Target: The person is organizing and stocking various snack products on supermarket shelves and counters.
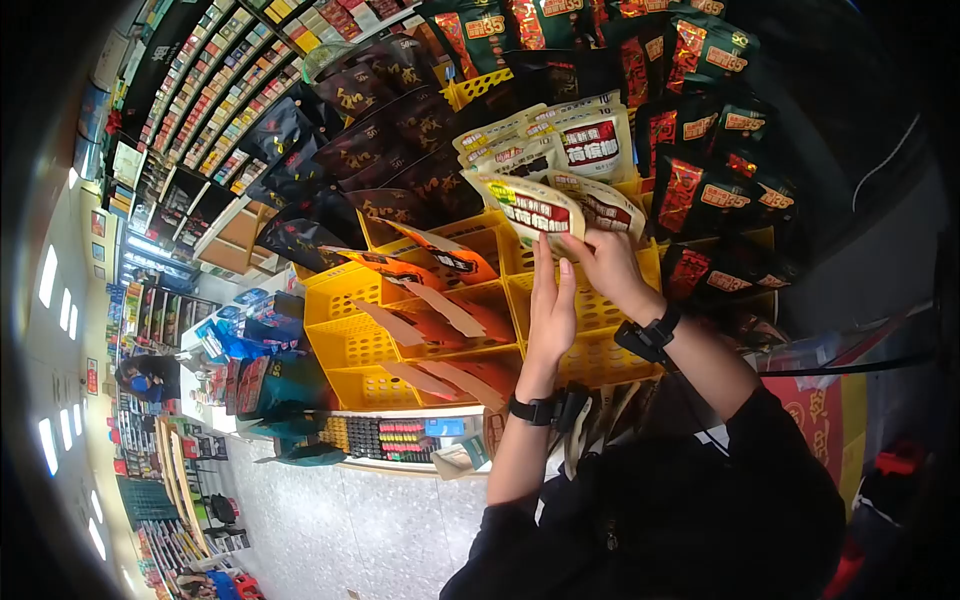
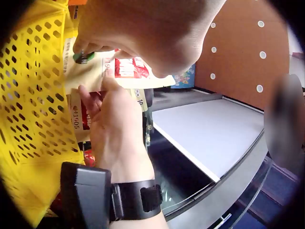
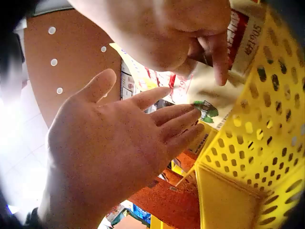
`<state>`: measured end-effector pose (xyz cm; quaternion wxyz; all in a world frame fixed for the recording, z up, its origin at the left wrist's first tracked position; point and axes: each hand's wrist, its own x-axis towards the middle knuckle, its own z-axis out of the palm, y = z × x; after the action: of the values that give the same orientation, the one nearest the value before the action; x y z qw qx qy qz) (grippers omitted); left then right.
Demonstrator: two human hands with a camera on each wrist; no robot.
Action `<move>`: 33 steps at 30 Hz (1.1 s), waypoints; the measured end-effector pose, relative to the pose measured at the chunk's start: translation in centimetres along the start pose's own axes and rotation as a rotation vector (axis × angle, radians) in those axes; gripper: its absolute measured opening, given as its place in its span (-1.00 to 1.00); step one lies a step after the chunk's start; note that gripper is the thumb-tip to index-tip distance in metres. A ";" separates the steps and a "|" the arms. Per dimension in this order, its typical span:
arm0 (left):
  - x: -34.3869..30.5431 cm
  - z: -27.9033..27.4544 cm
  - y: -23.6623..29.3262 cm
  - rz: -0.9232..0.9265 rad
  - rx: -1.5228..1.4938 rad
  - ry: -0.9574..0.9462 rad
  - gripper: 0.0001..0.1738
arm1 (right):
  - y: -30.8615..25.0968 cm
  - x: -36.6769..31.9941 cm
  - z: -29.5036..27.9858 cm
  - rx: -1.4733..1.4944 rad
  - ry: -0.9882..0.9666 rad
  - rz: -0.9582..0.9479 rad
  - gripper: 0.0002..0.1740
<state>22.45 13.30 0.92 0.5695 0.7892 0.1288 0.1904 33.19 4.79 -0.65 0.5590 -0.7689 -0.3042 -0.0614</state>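
A cream pouch with a red label and a green patch is tilted over a compartment of the yellow divided rack. My right hand pinches its lower edge; in the left wrist view, that thumb lies on the pouch with a finger beneath. My left hand has its fingers straight, tips at the pouch's bottom edge. Its palm shows in the right wrist view, where the left hand reaches the pouch from the side. Several similar pouches stand just behind.
Orange-backed pouches fill compartments to the left. Dark pouches stand beyond them, and green-and-red pouches line the right. Below the rack runs a shelf of small goods. A person is far off at the left.
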 end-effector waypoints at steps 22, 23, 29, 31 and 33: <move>-6.6 -0.3 2.0 -0.270 -0.273 0.044 -0.45 | -4.1 -15.1 -15.7 -0.412 -0.597 0.674 -0.31; -7.5 -0.4 2.5 -0.296 -0.271 0.047 -0.45 | -4.4 -15.9 -15.5 -0.407 -0.595 0.682 -0.31; -11.6 1.1 4.7 -0.263 -0.355 -0.029 -0.60 | -1.3 -21.8 -14.6 -0.402 -0.490 0.520 -0.58; -12.2 1.5 5.1 -0.288 -0.336 -0.045 -0.59 | -2.4 -21.1 -16.7 -0.383 -0.531 0.534 -0.71; -13.1 2.0 4.4 -0.149 -0.132 -0.159 -0.50 | -4.5 -19.7 -19.0 -0.431 -0.492 0.399 -0.75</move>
<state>11.56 4.72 2.50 0.6414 0.7507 0.1288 0.0923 19.56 -19.29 1.44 0.2957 -0.9048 -0.2536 0.1722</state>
